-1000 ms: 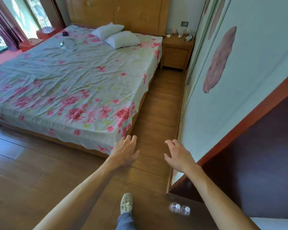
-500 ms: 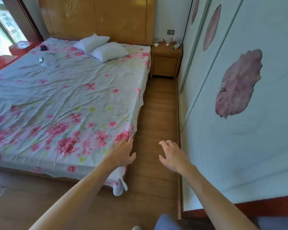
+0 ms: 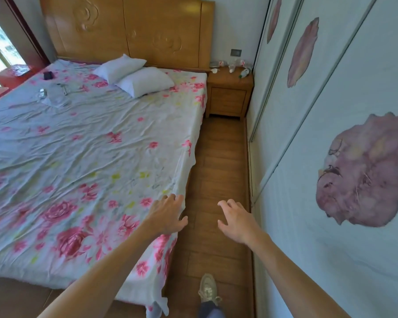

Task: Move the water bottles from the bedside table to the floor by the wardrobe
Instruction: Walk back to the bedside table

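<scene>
The wooden bedside table (image 3: 229, 97) stands far ahead, between the bed and the wardrobe. Several clear water bottles lie or stand on its top, one with a green cap (image 3: 244, 73) and another upright (image 3: 232, 65). My left hand (image 3: 168, 215) is stretched forward over the bed's near right corner, fingers relaxed and holding nothing. My right hand (image 3: 235, 220) hovers above the floor strip, also relaxed and holding nothing. Both hands are well short of the table.
A bed with a flowered sheet (image 3: 85, 157) fills the left, two white pillows (image 3: 133, 75) near the headboard. The white sliding wardrobe (image 3: 319, 145) runs along the right. A narrow wooden floor strip (image 3: 221, 161) leads between them. My shoe (image 3: 207, 289) is on it.
I have walked forward into the gap between bed and wardrobe; the bedside table is nearer. The bottles on the floor behind have left the view. Both hands stay out front, holding nothing.
</scene>
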The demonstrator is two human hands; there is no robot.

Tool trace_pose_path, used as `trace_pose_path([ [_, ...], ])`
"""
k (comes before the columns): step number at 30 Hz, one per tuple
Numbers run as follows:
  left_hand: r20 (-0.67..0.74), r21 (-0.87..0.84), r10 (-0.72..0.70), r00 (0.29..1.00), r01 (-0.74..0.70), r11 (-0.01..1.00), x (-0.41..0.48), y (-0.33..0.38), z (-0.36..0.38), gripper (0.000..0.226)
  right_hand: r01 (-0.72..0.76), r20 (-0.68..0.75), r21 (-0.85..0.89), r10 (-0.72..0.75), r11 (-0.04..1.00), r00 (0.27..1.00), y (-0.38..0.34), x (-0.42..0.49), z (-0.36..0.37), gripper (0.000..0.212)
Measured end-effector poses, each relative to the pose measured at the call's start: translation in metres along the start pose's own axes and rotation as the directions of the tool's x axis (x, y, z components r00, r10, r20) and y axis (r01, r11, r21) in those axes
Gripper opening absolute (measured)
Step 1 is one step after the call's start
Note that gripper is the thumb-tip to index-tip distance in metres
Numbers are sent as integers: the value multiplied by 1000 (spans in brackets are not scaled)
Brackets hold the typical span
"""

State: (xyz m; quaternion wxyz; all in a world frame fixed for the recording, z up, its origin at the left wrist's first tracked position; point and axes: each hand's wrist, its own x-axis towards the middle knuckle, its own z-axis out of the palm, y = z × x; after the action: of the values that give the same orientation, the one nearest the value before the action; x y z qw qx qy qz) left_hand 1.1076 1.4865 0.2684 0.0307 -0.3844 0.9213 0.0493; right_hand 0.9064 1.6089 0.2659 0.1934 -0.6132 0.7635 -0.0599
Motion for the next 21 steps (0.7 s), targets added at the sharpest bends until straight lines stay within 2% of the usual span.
trace_pose_path([
  [8,-12,0,-21,1000,21,1000,122,-3,-20,64,15,18,8,-16,1000,1000,58,103,-53,52],
  [21,-27,-56,40,999,-41,998,249,-2,-51,65,-20,-39,50,22,999,999,102,192,-106,54],
])
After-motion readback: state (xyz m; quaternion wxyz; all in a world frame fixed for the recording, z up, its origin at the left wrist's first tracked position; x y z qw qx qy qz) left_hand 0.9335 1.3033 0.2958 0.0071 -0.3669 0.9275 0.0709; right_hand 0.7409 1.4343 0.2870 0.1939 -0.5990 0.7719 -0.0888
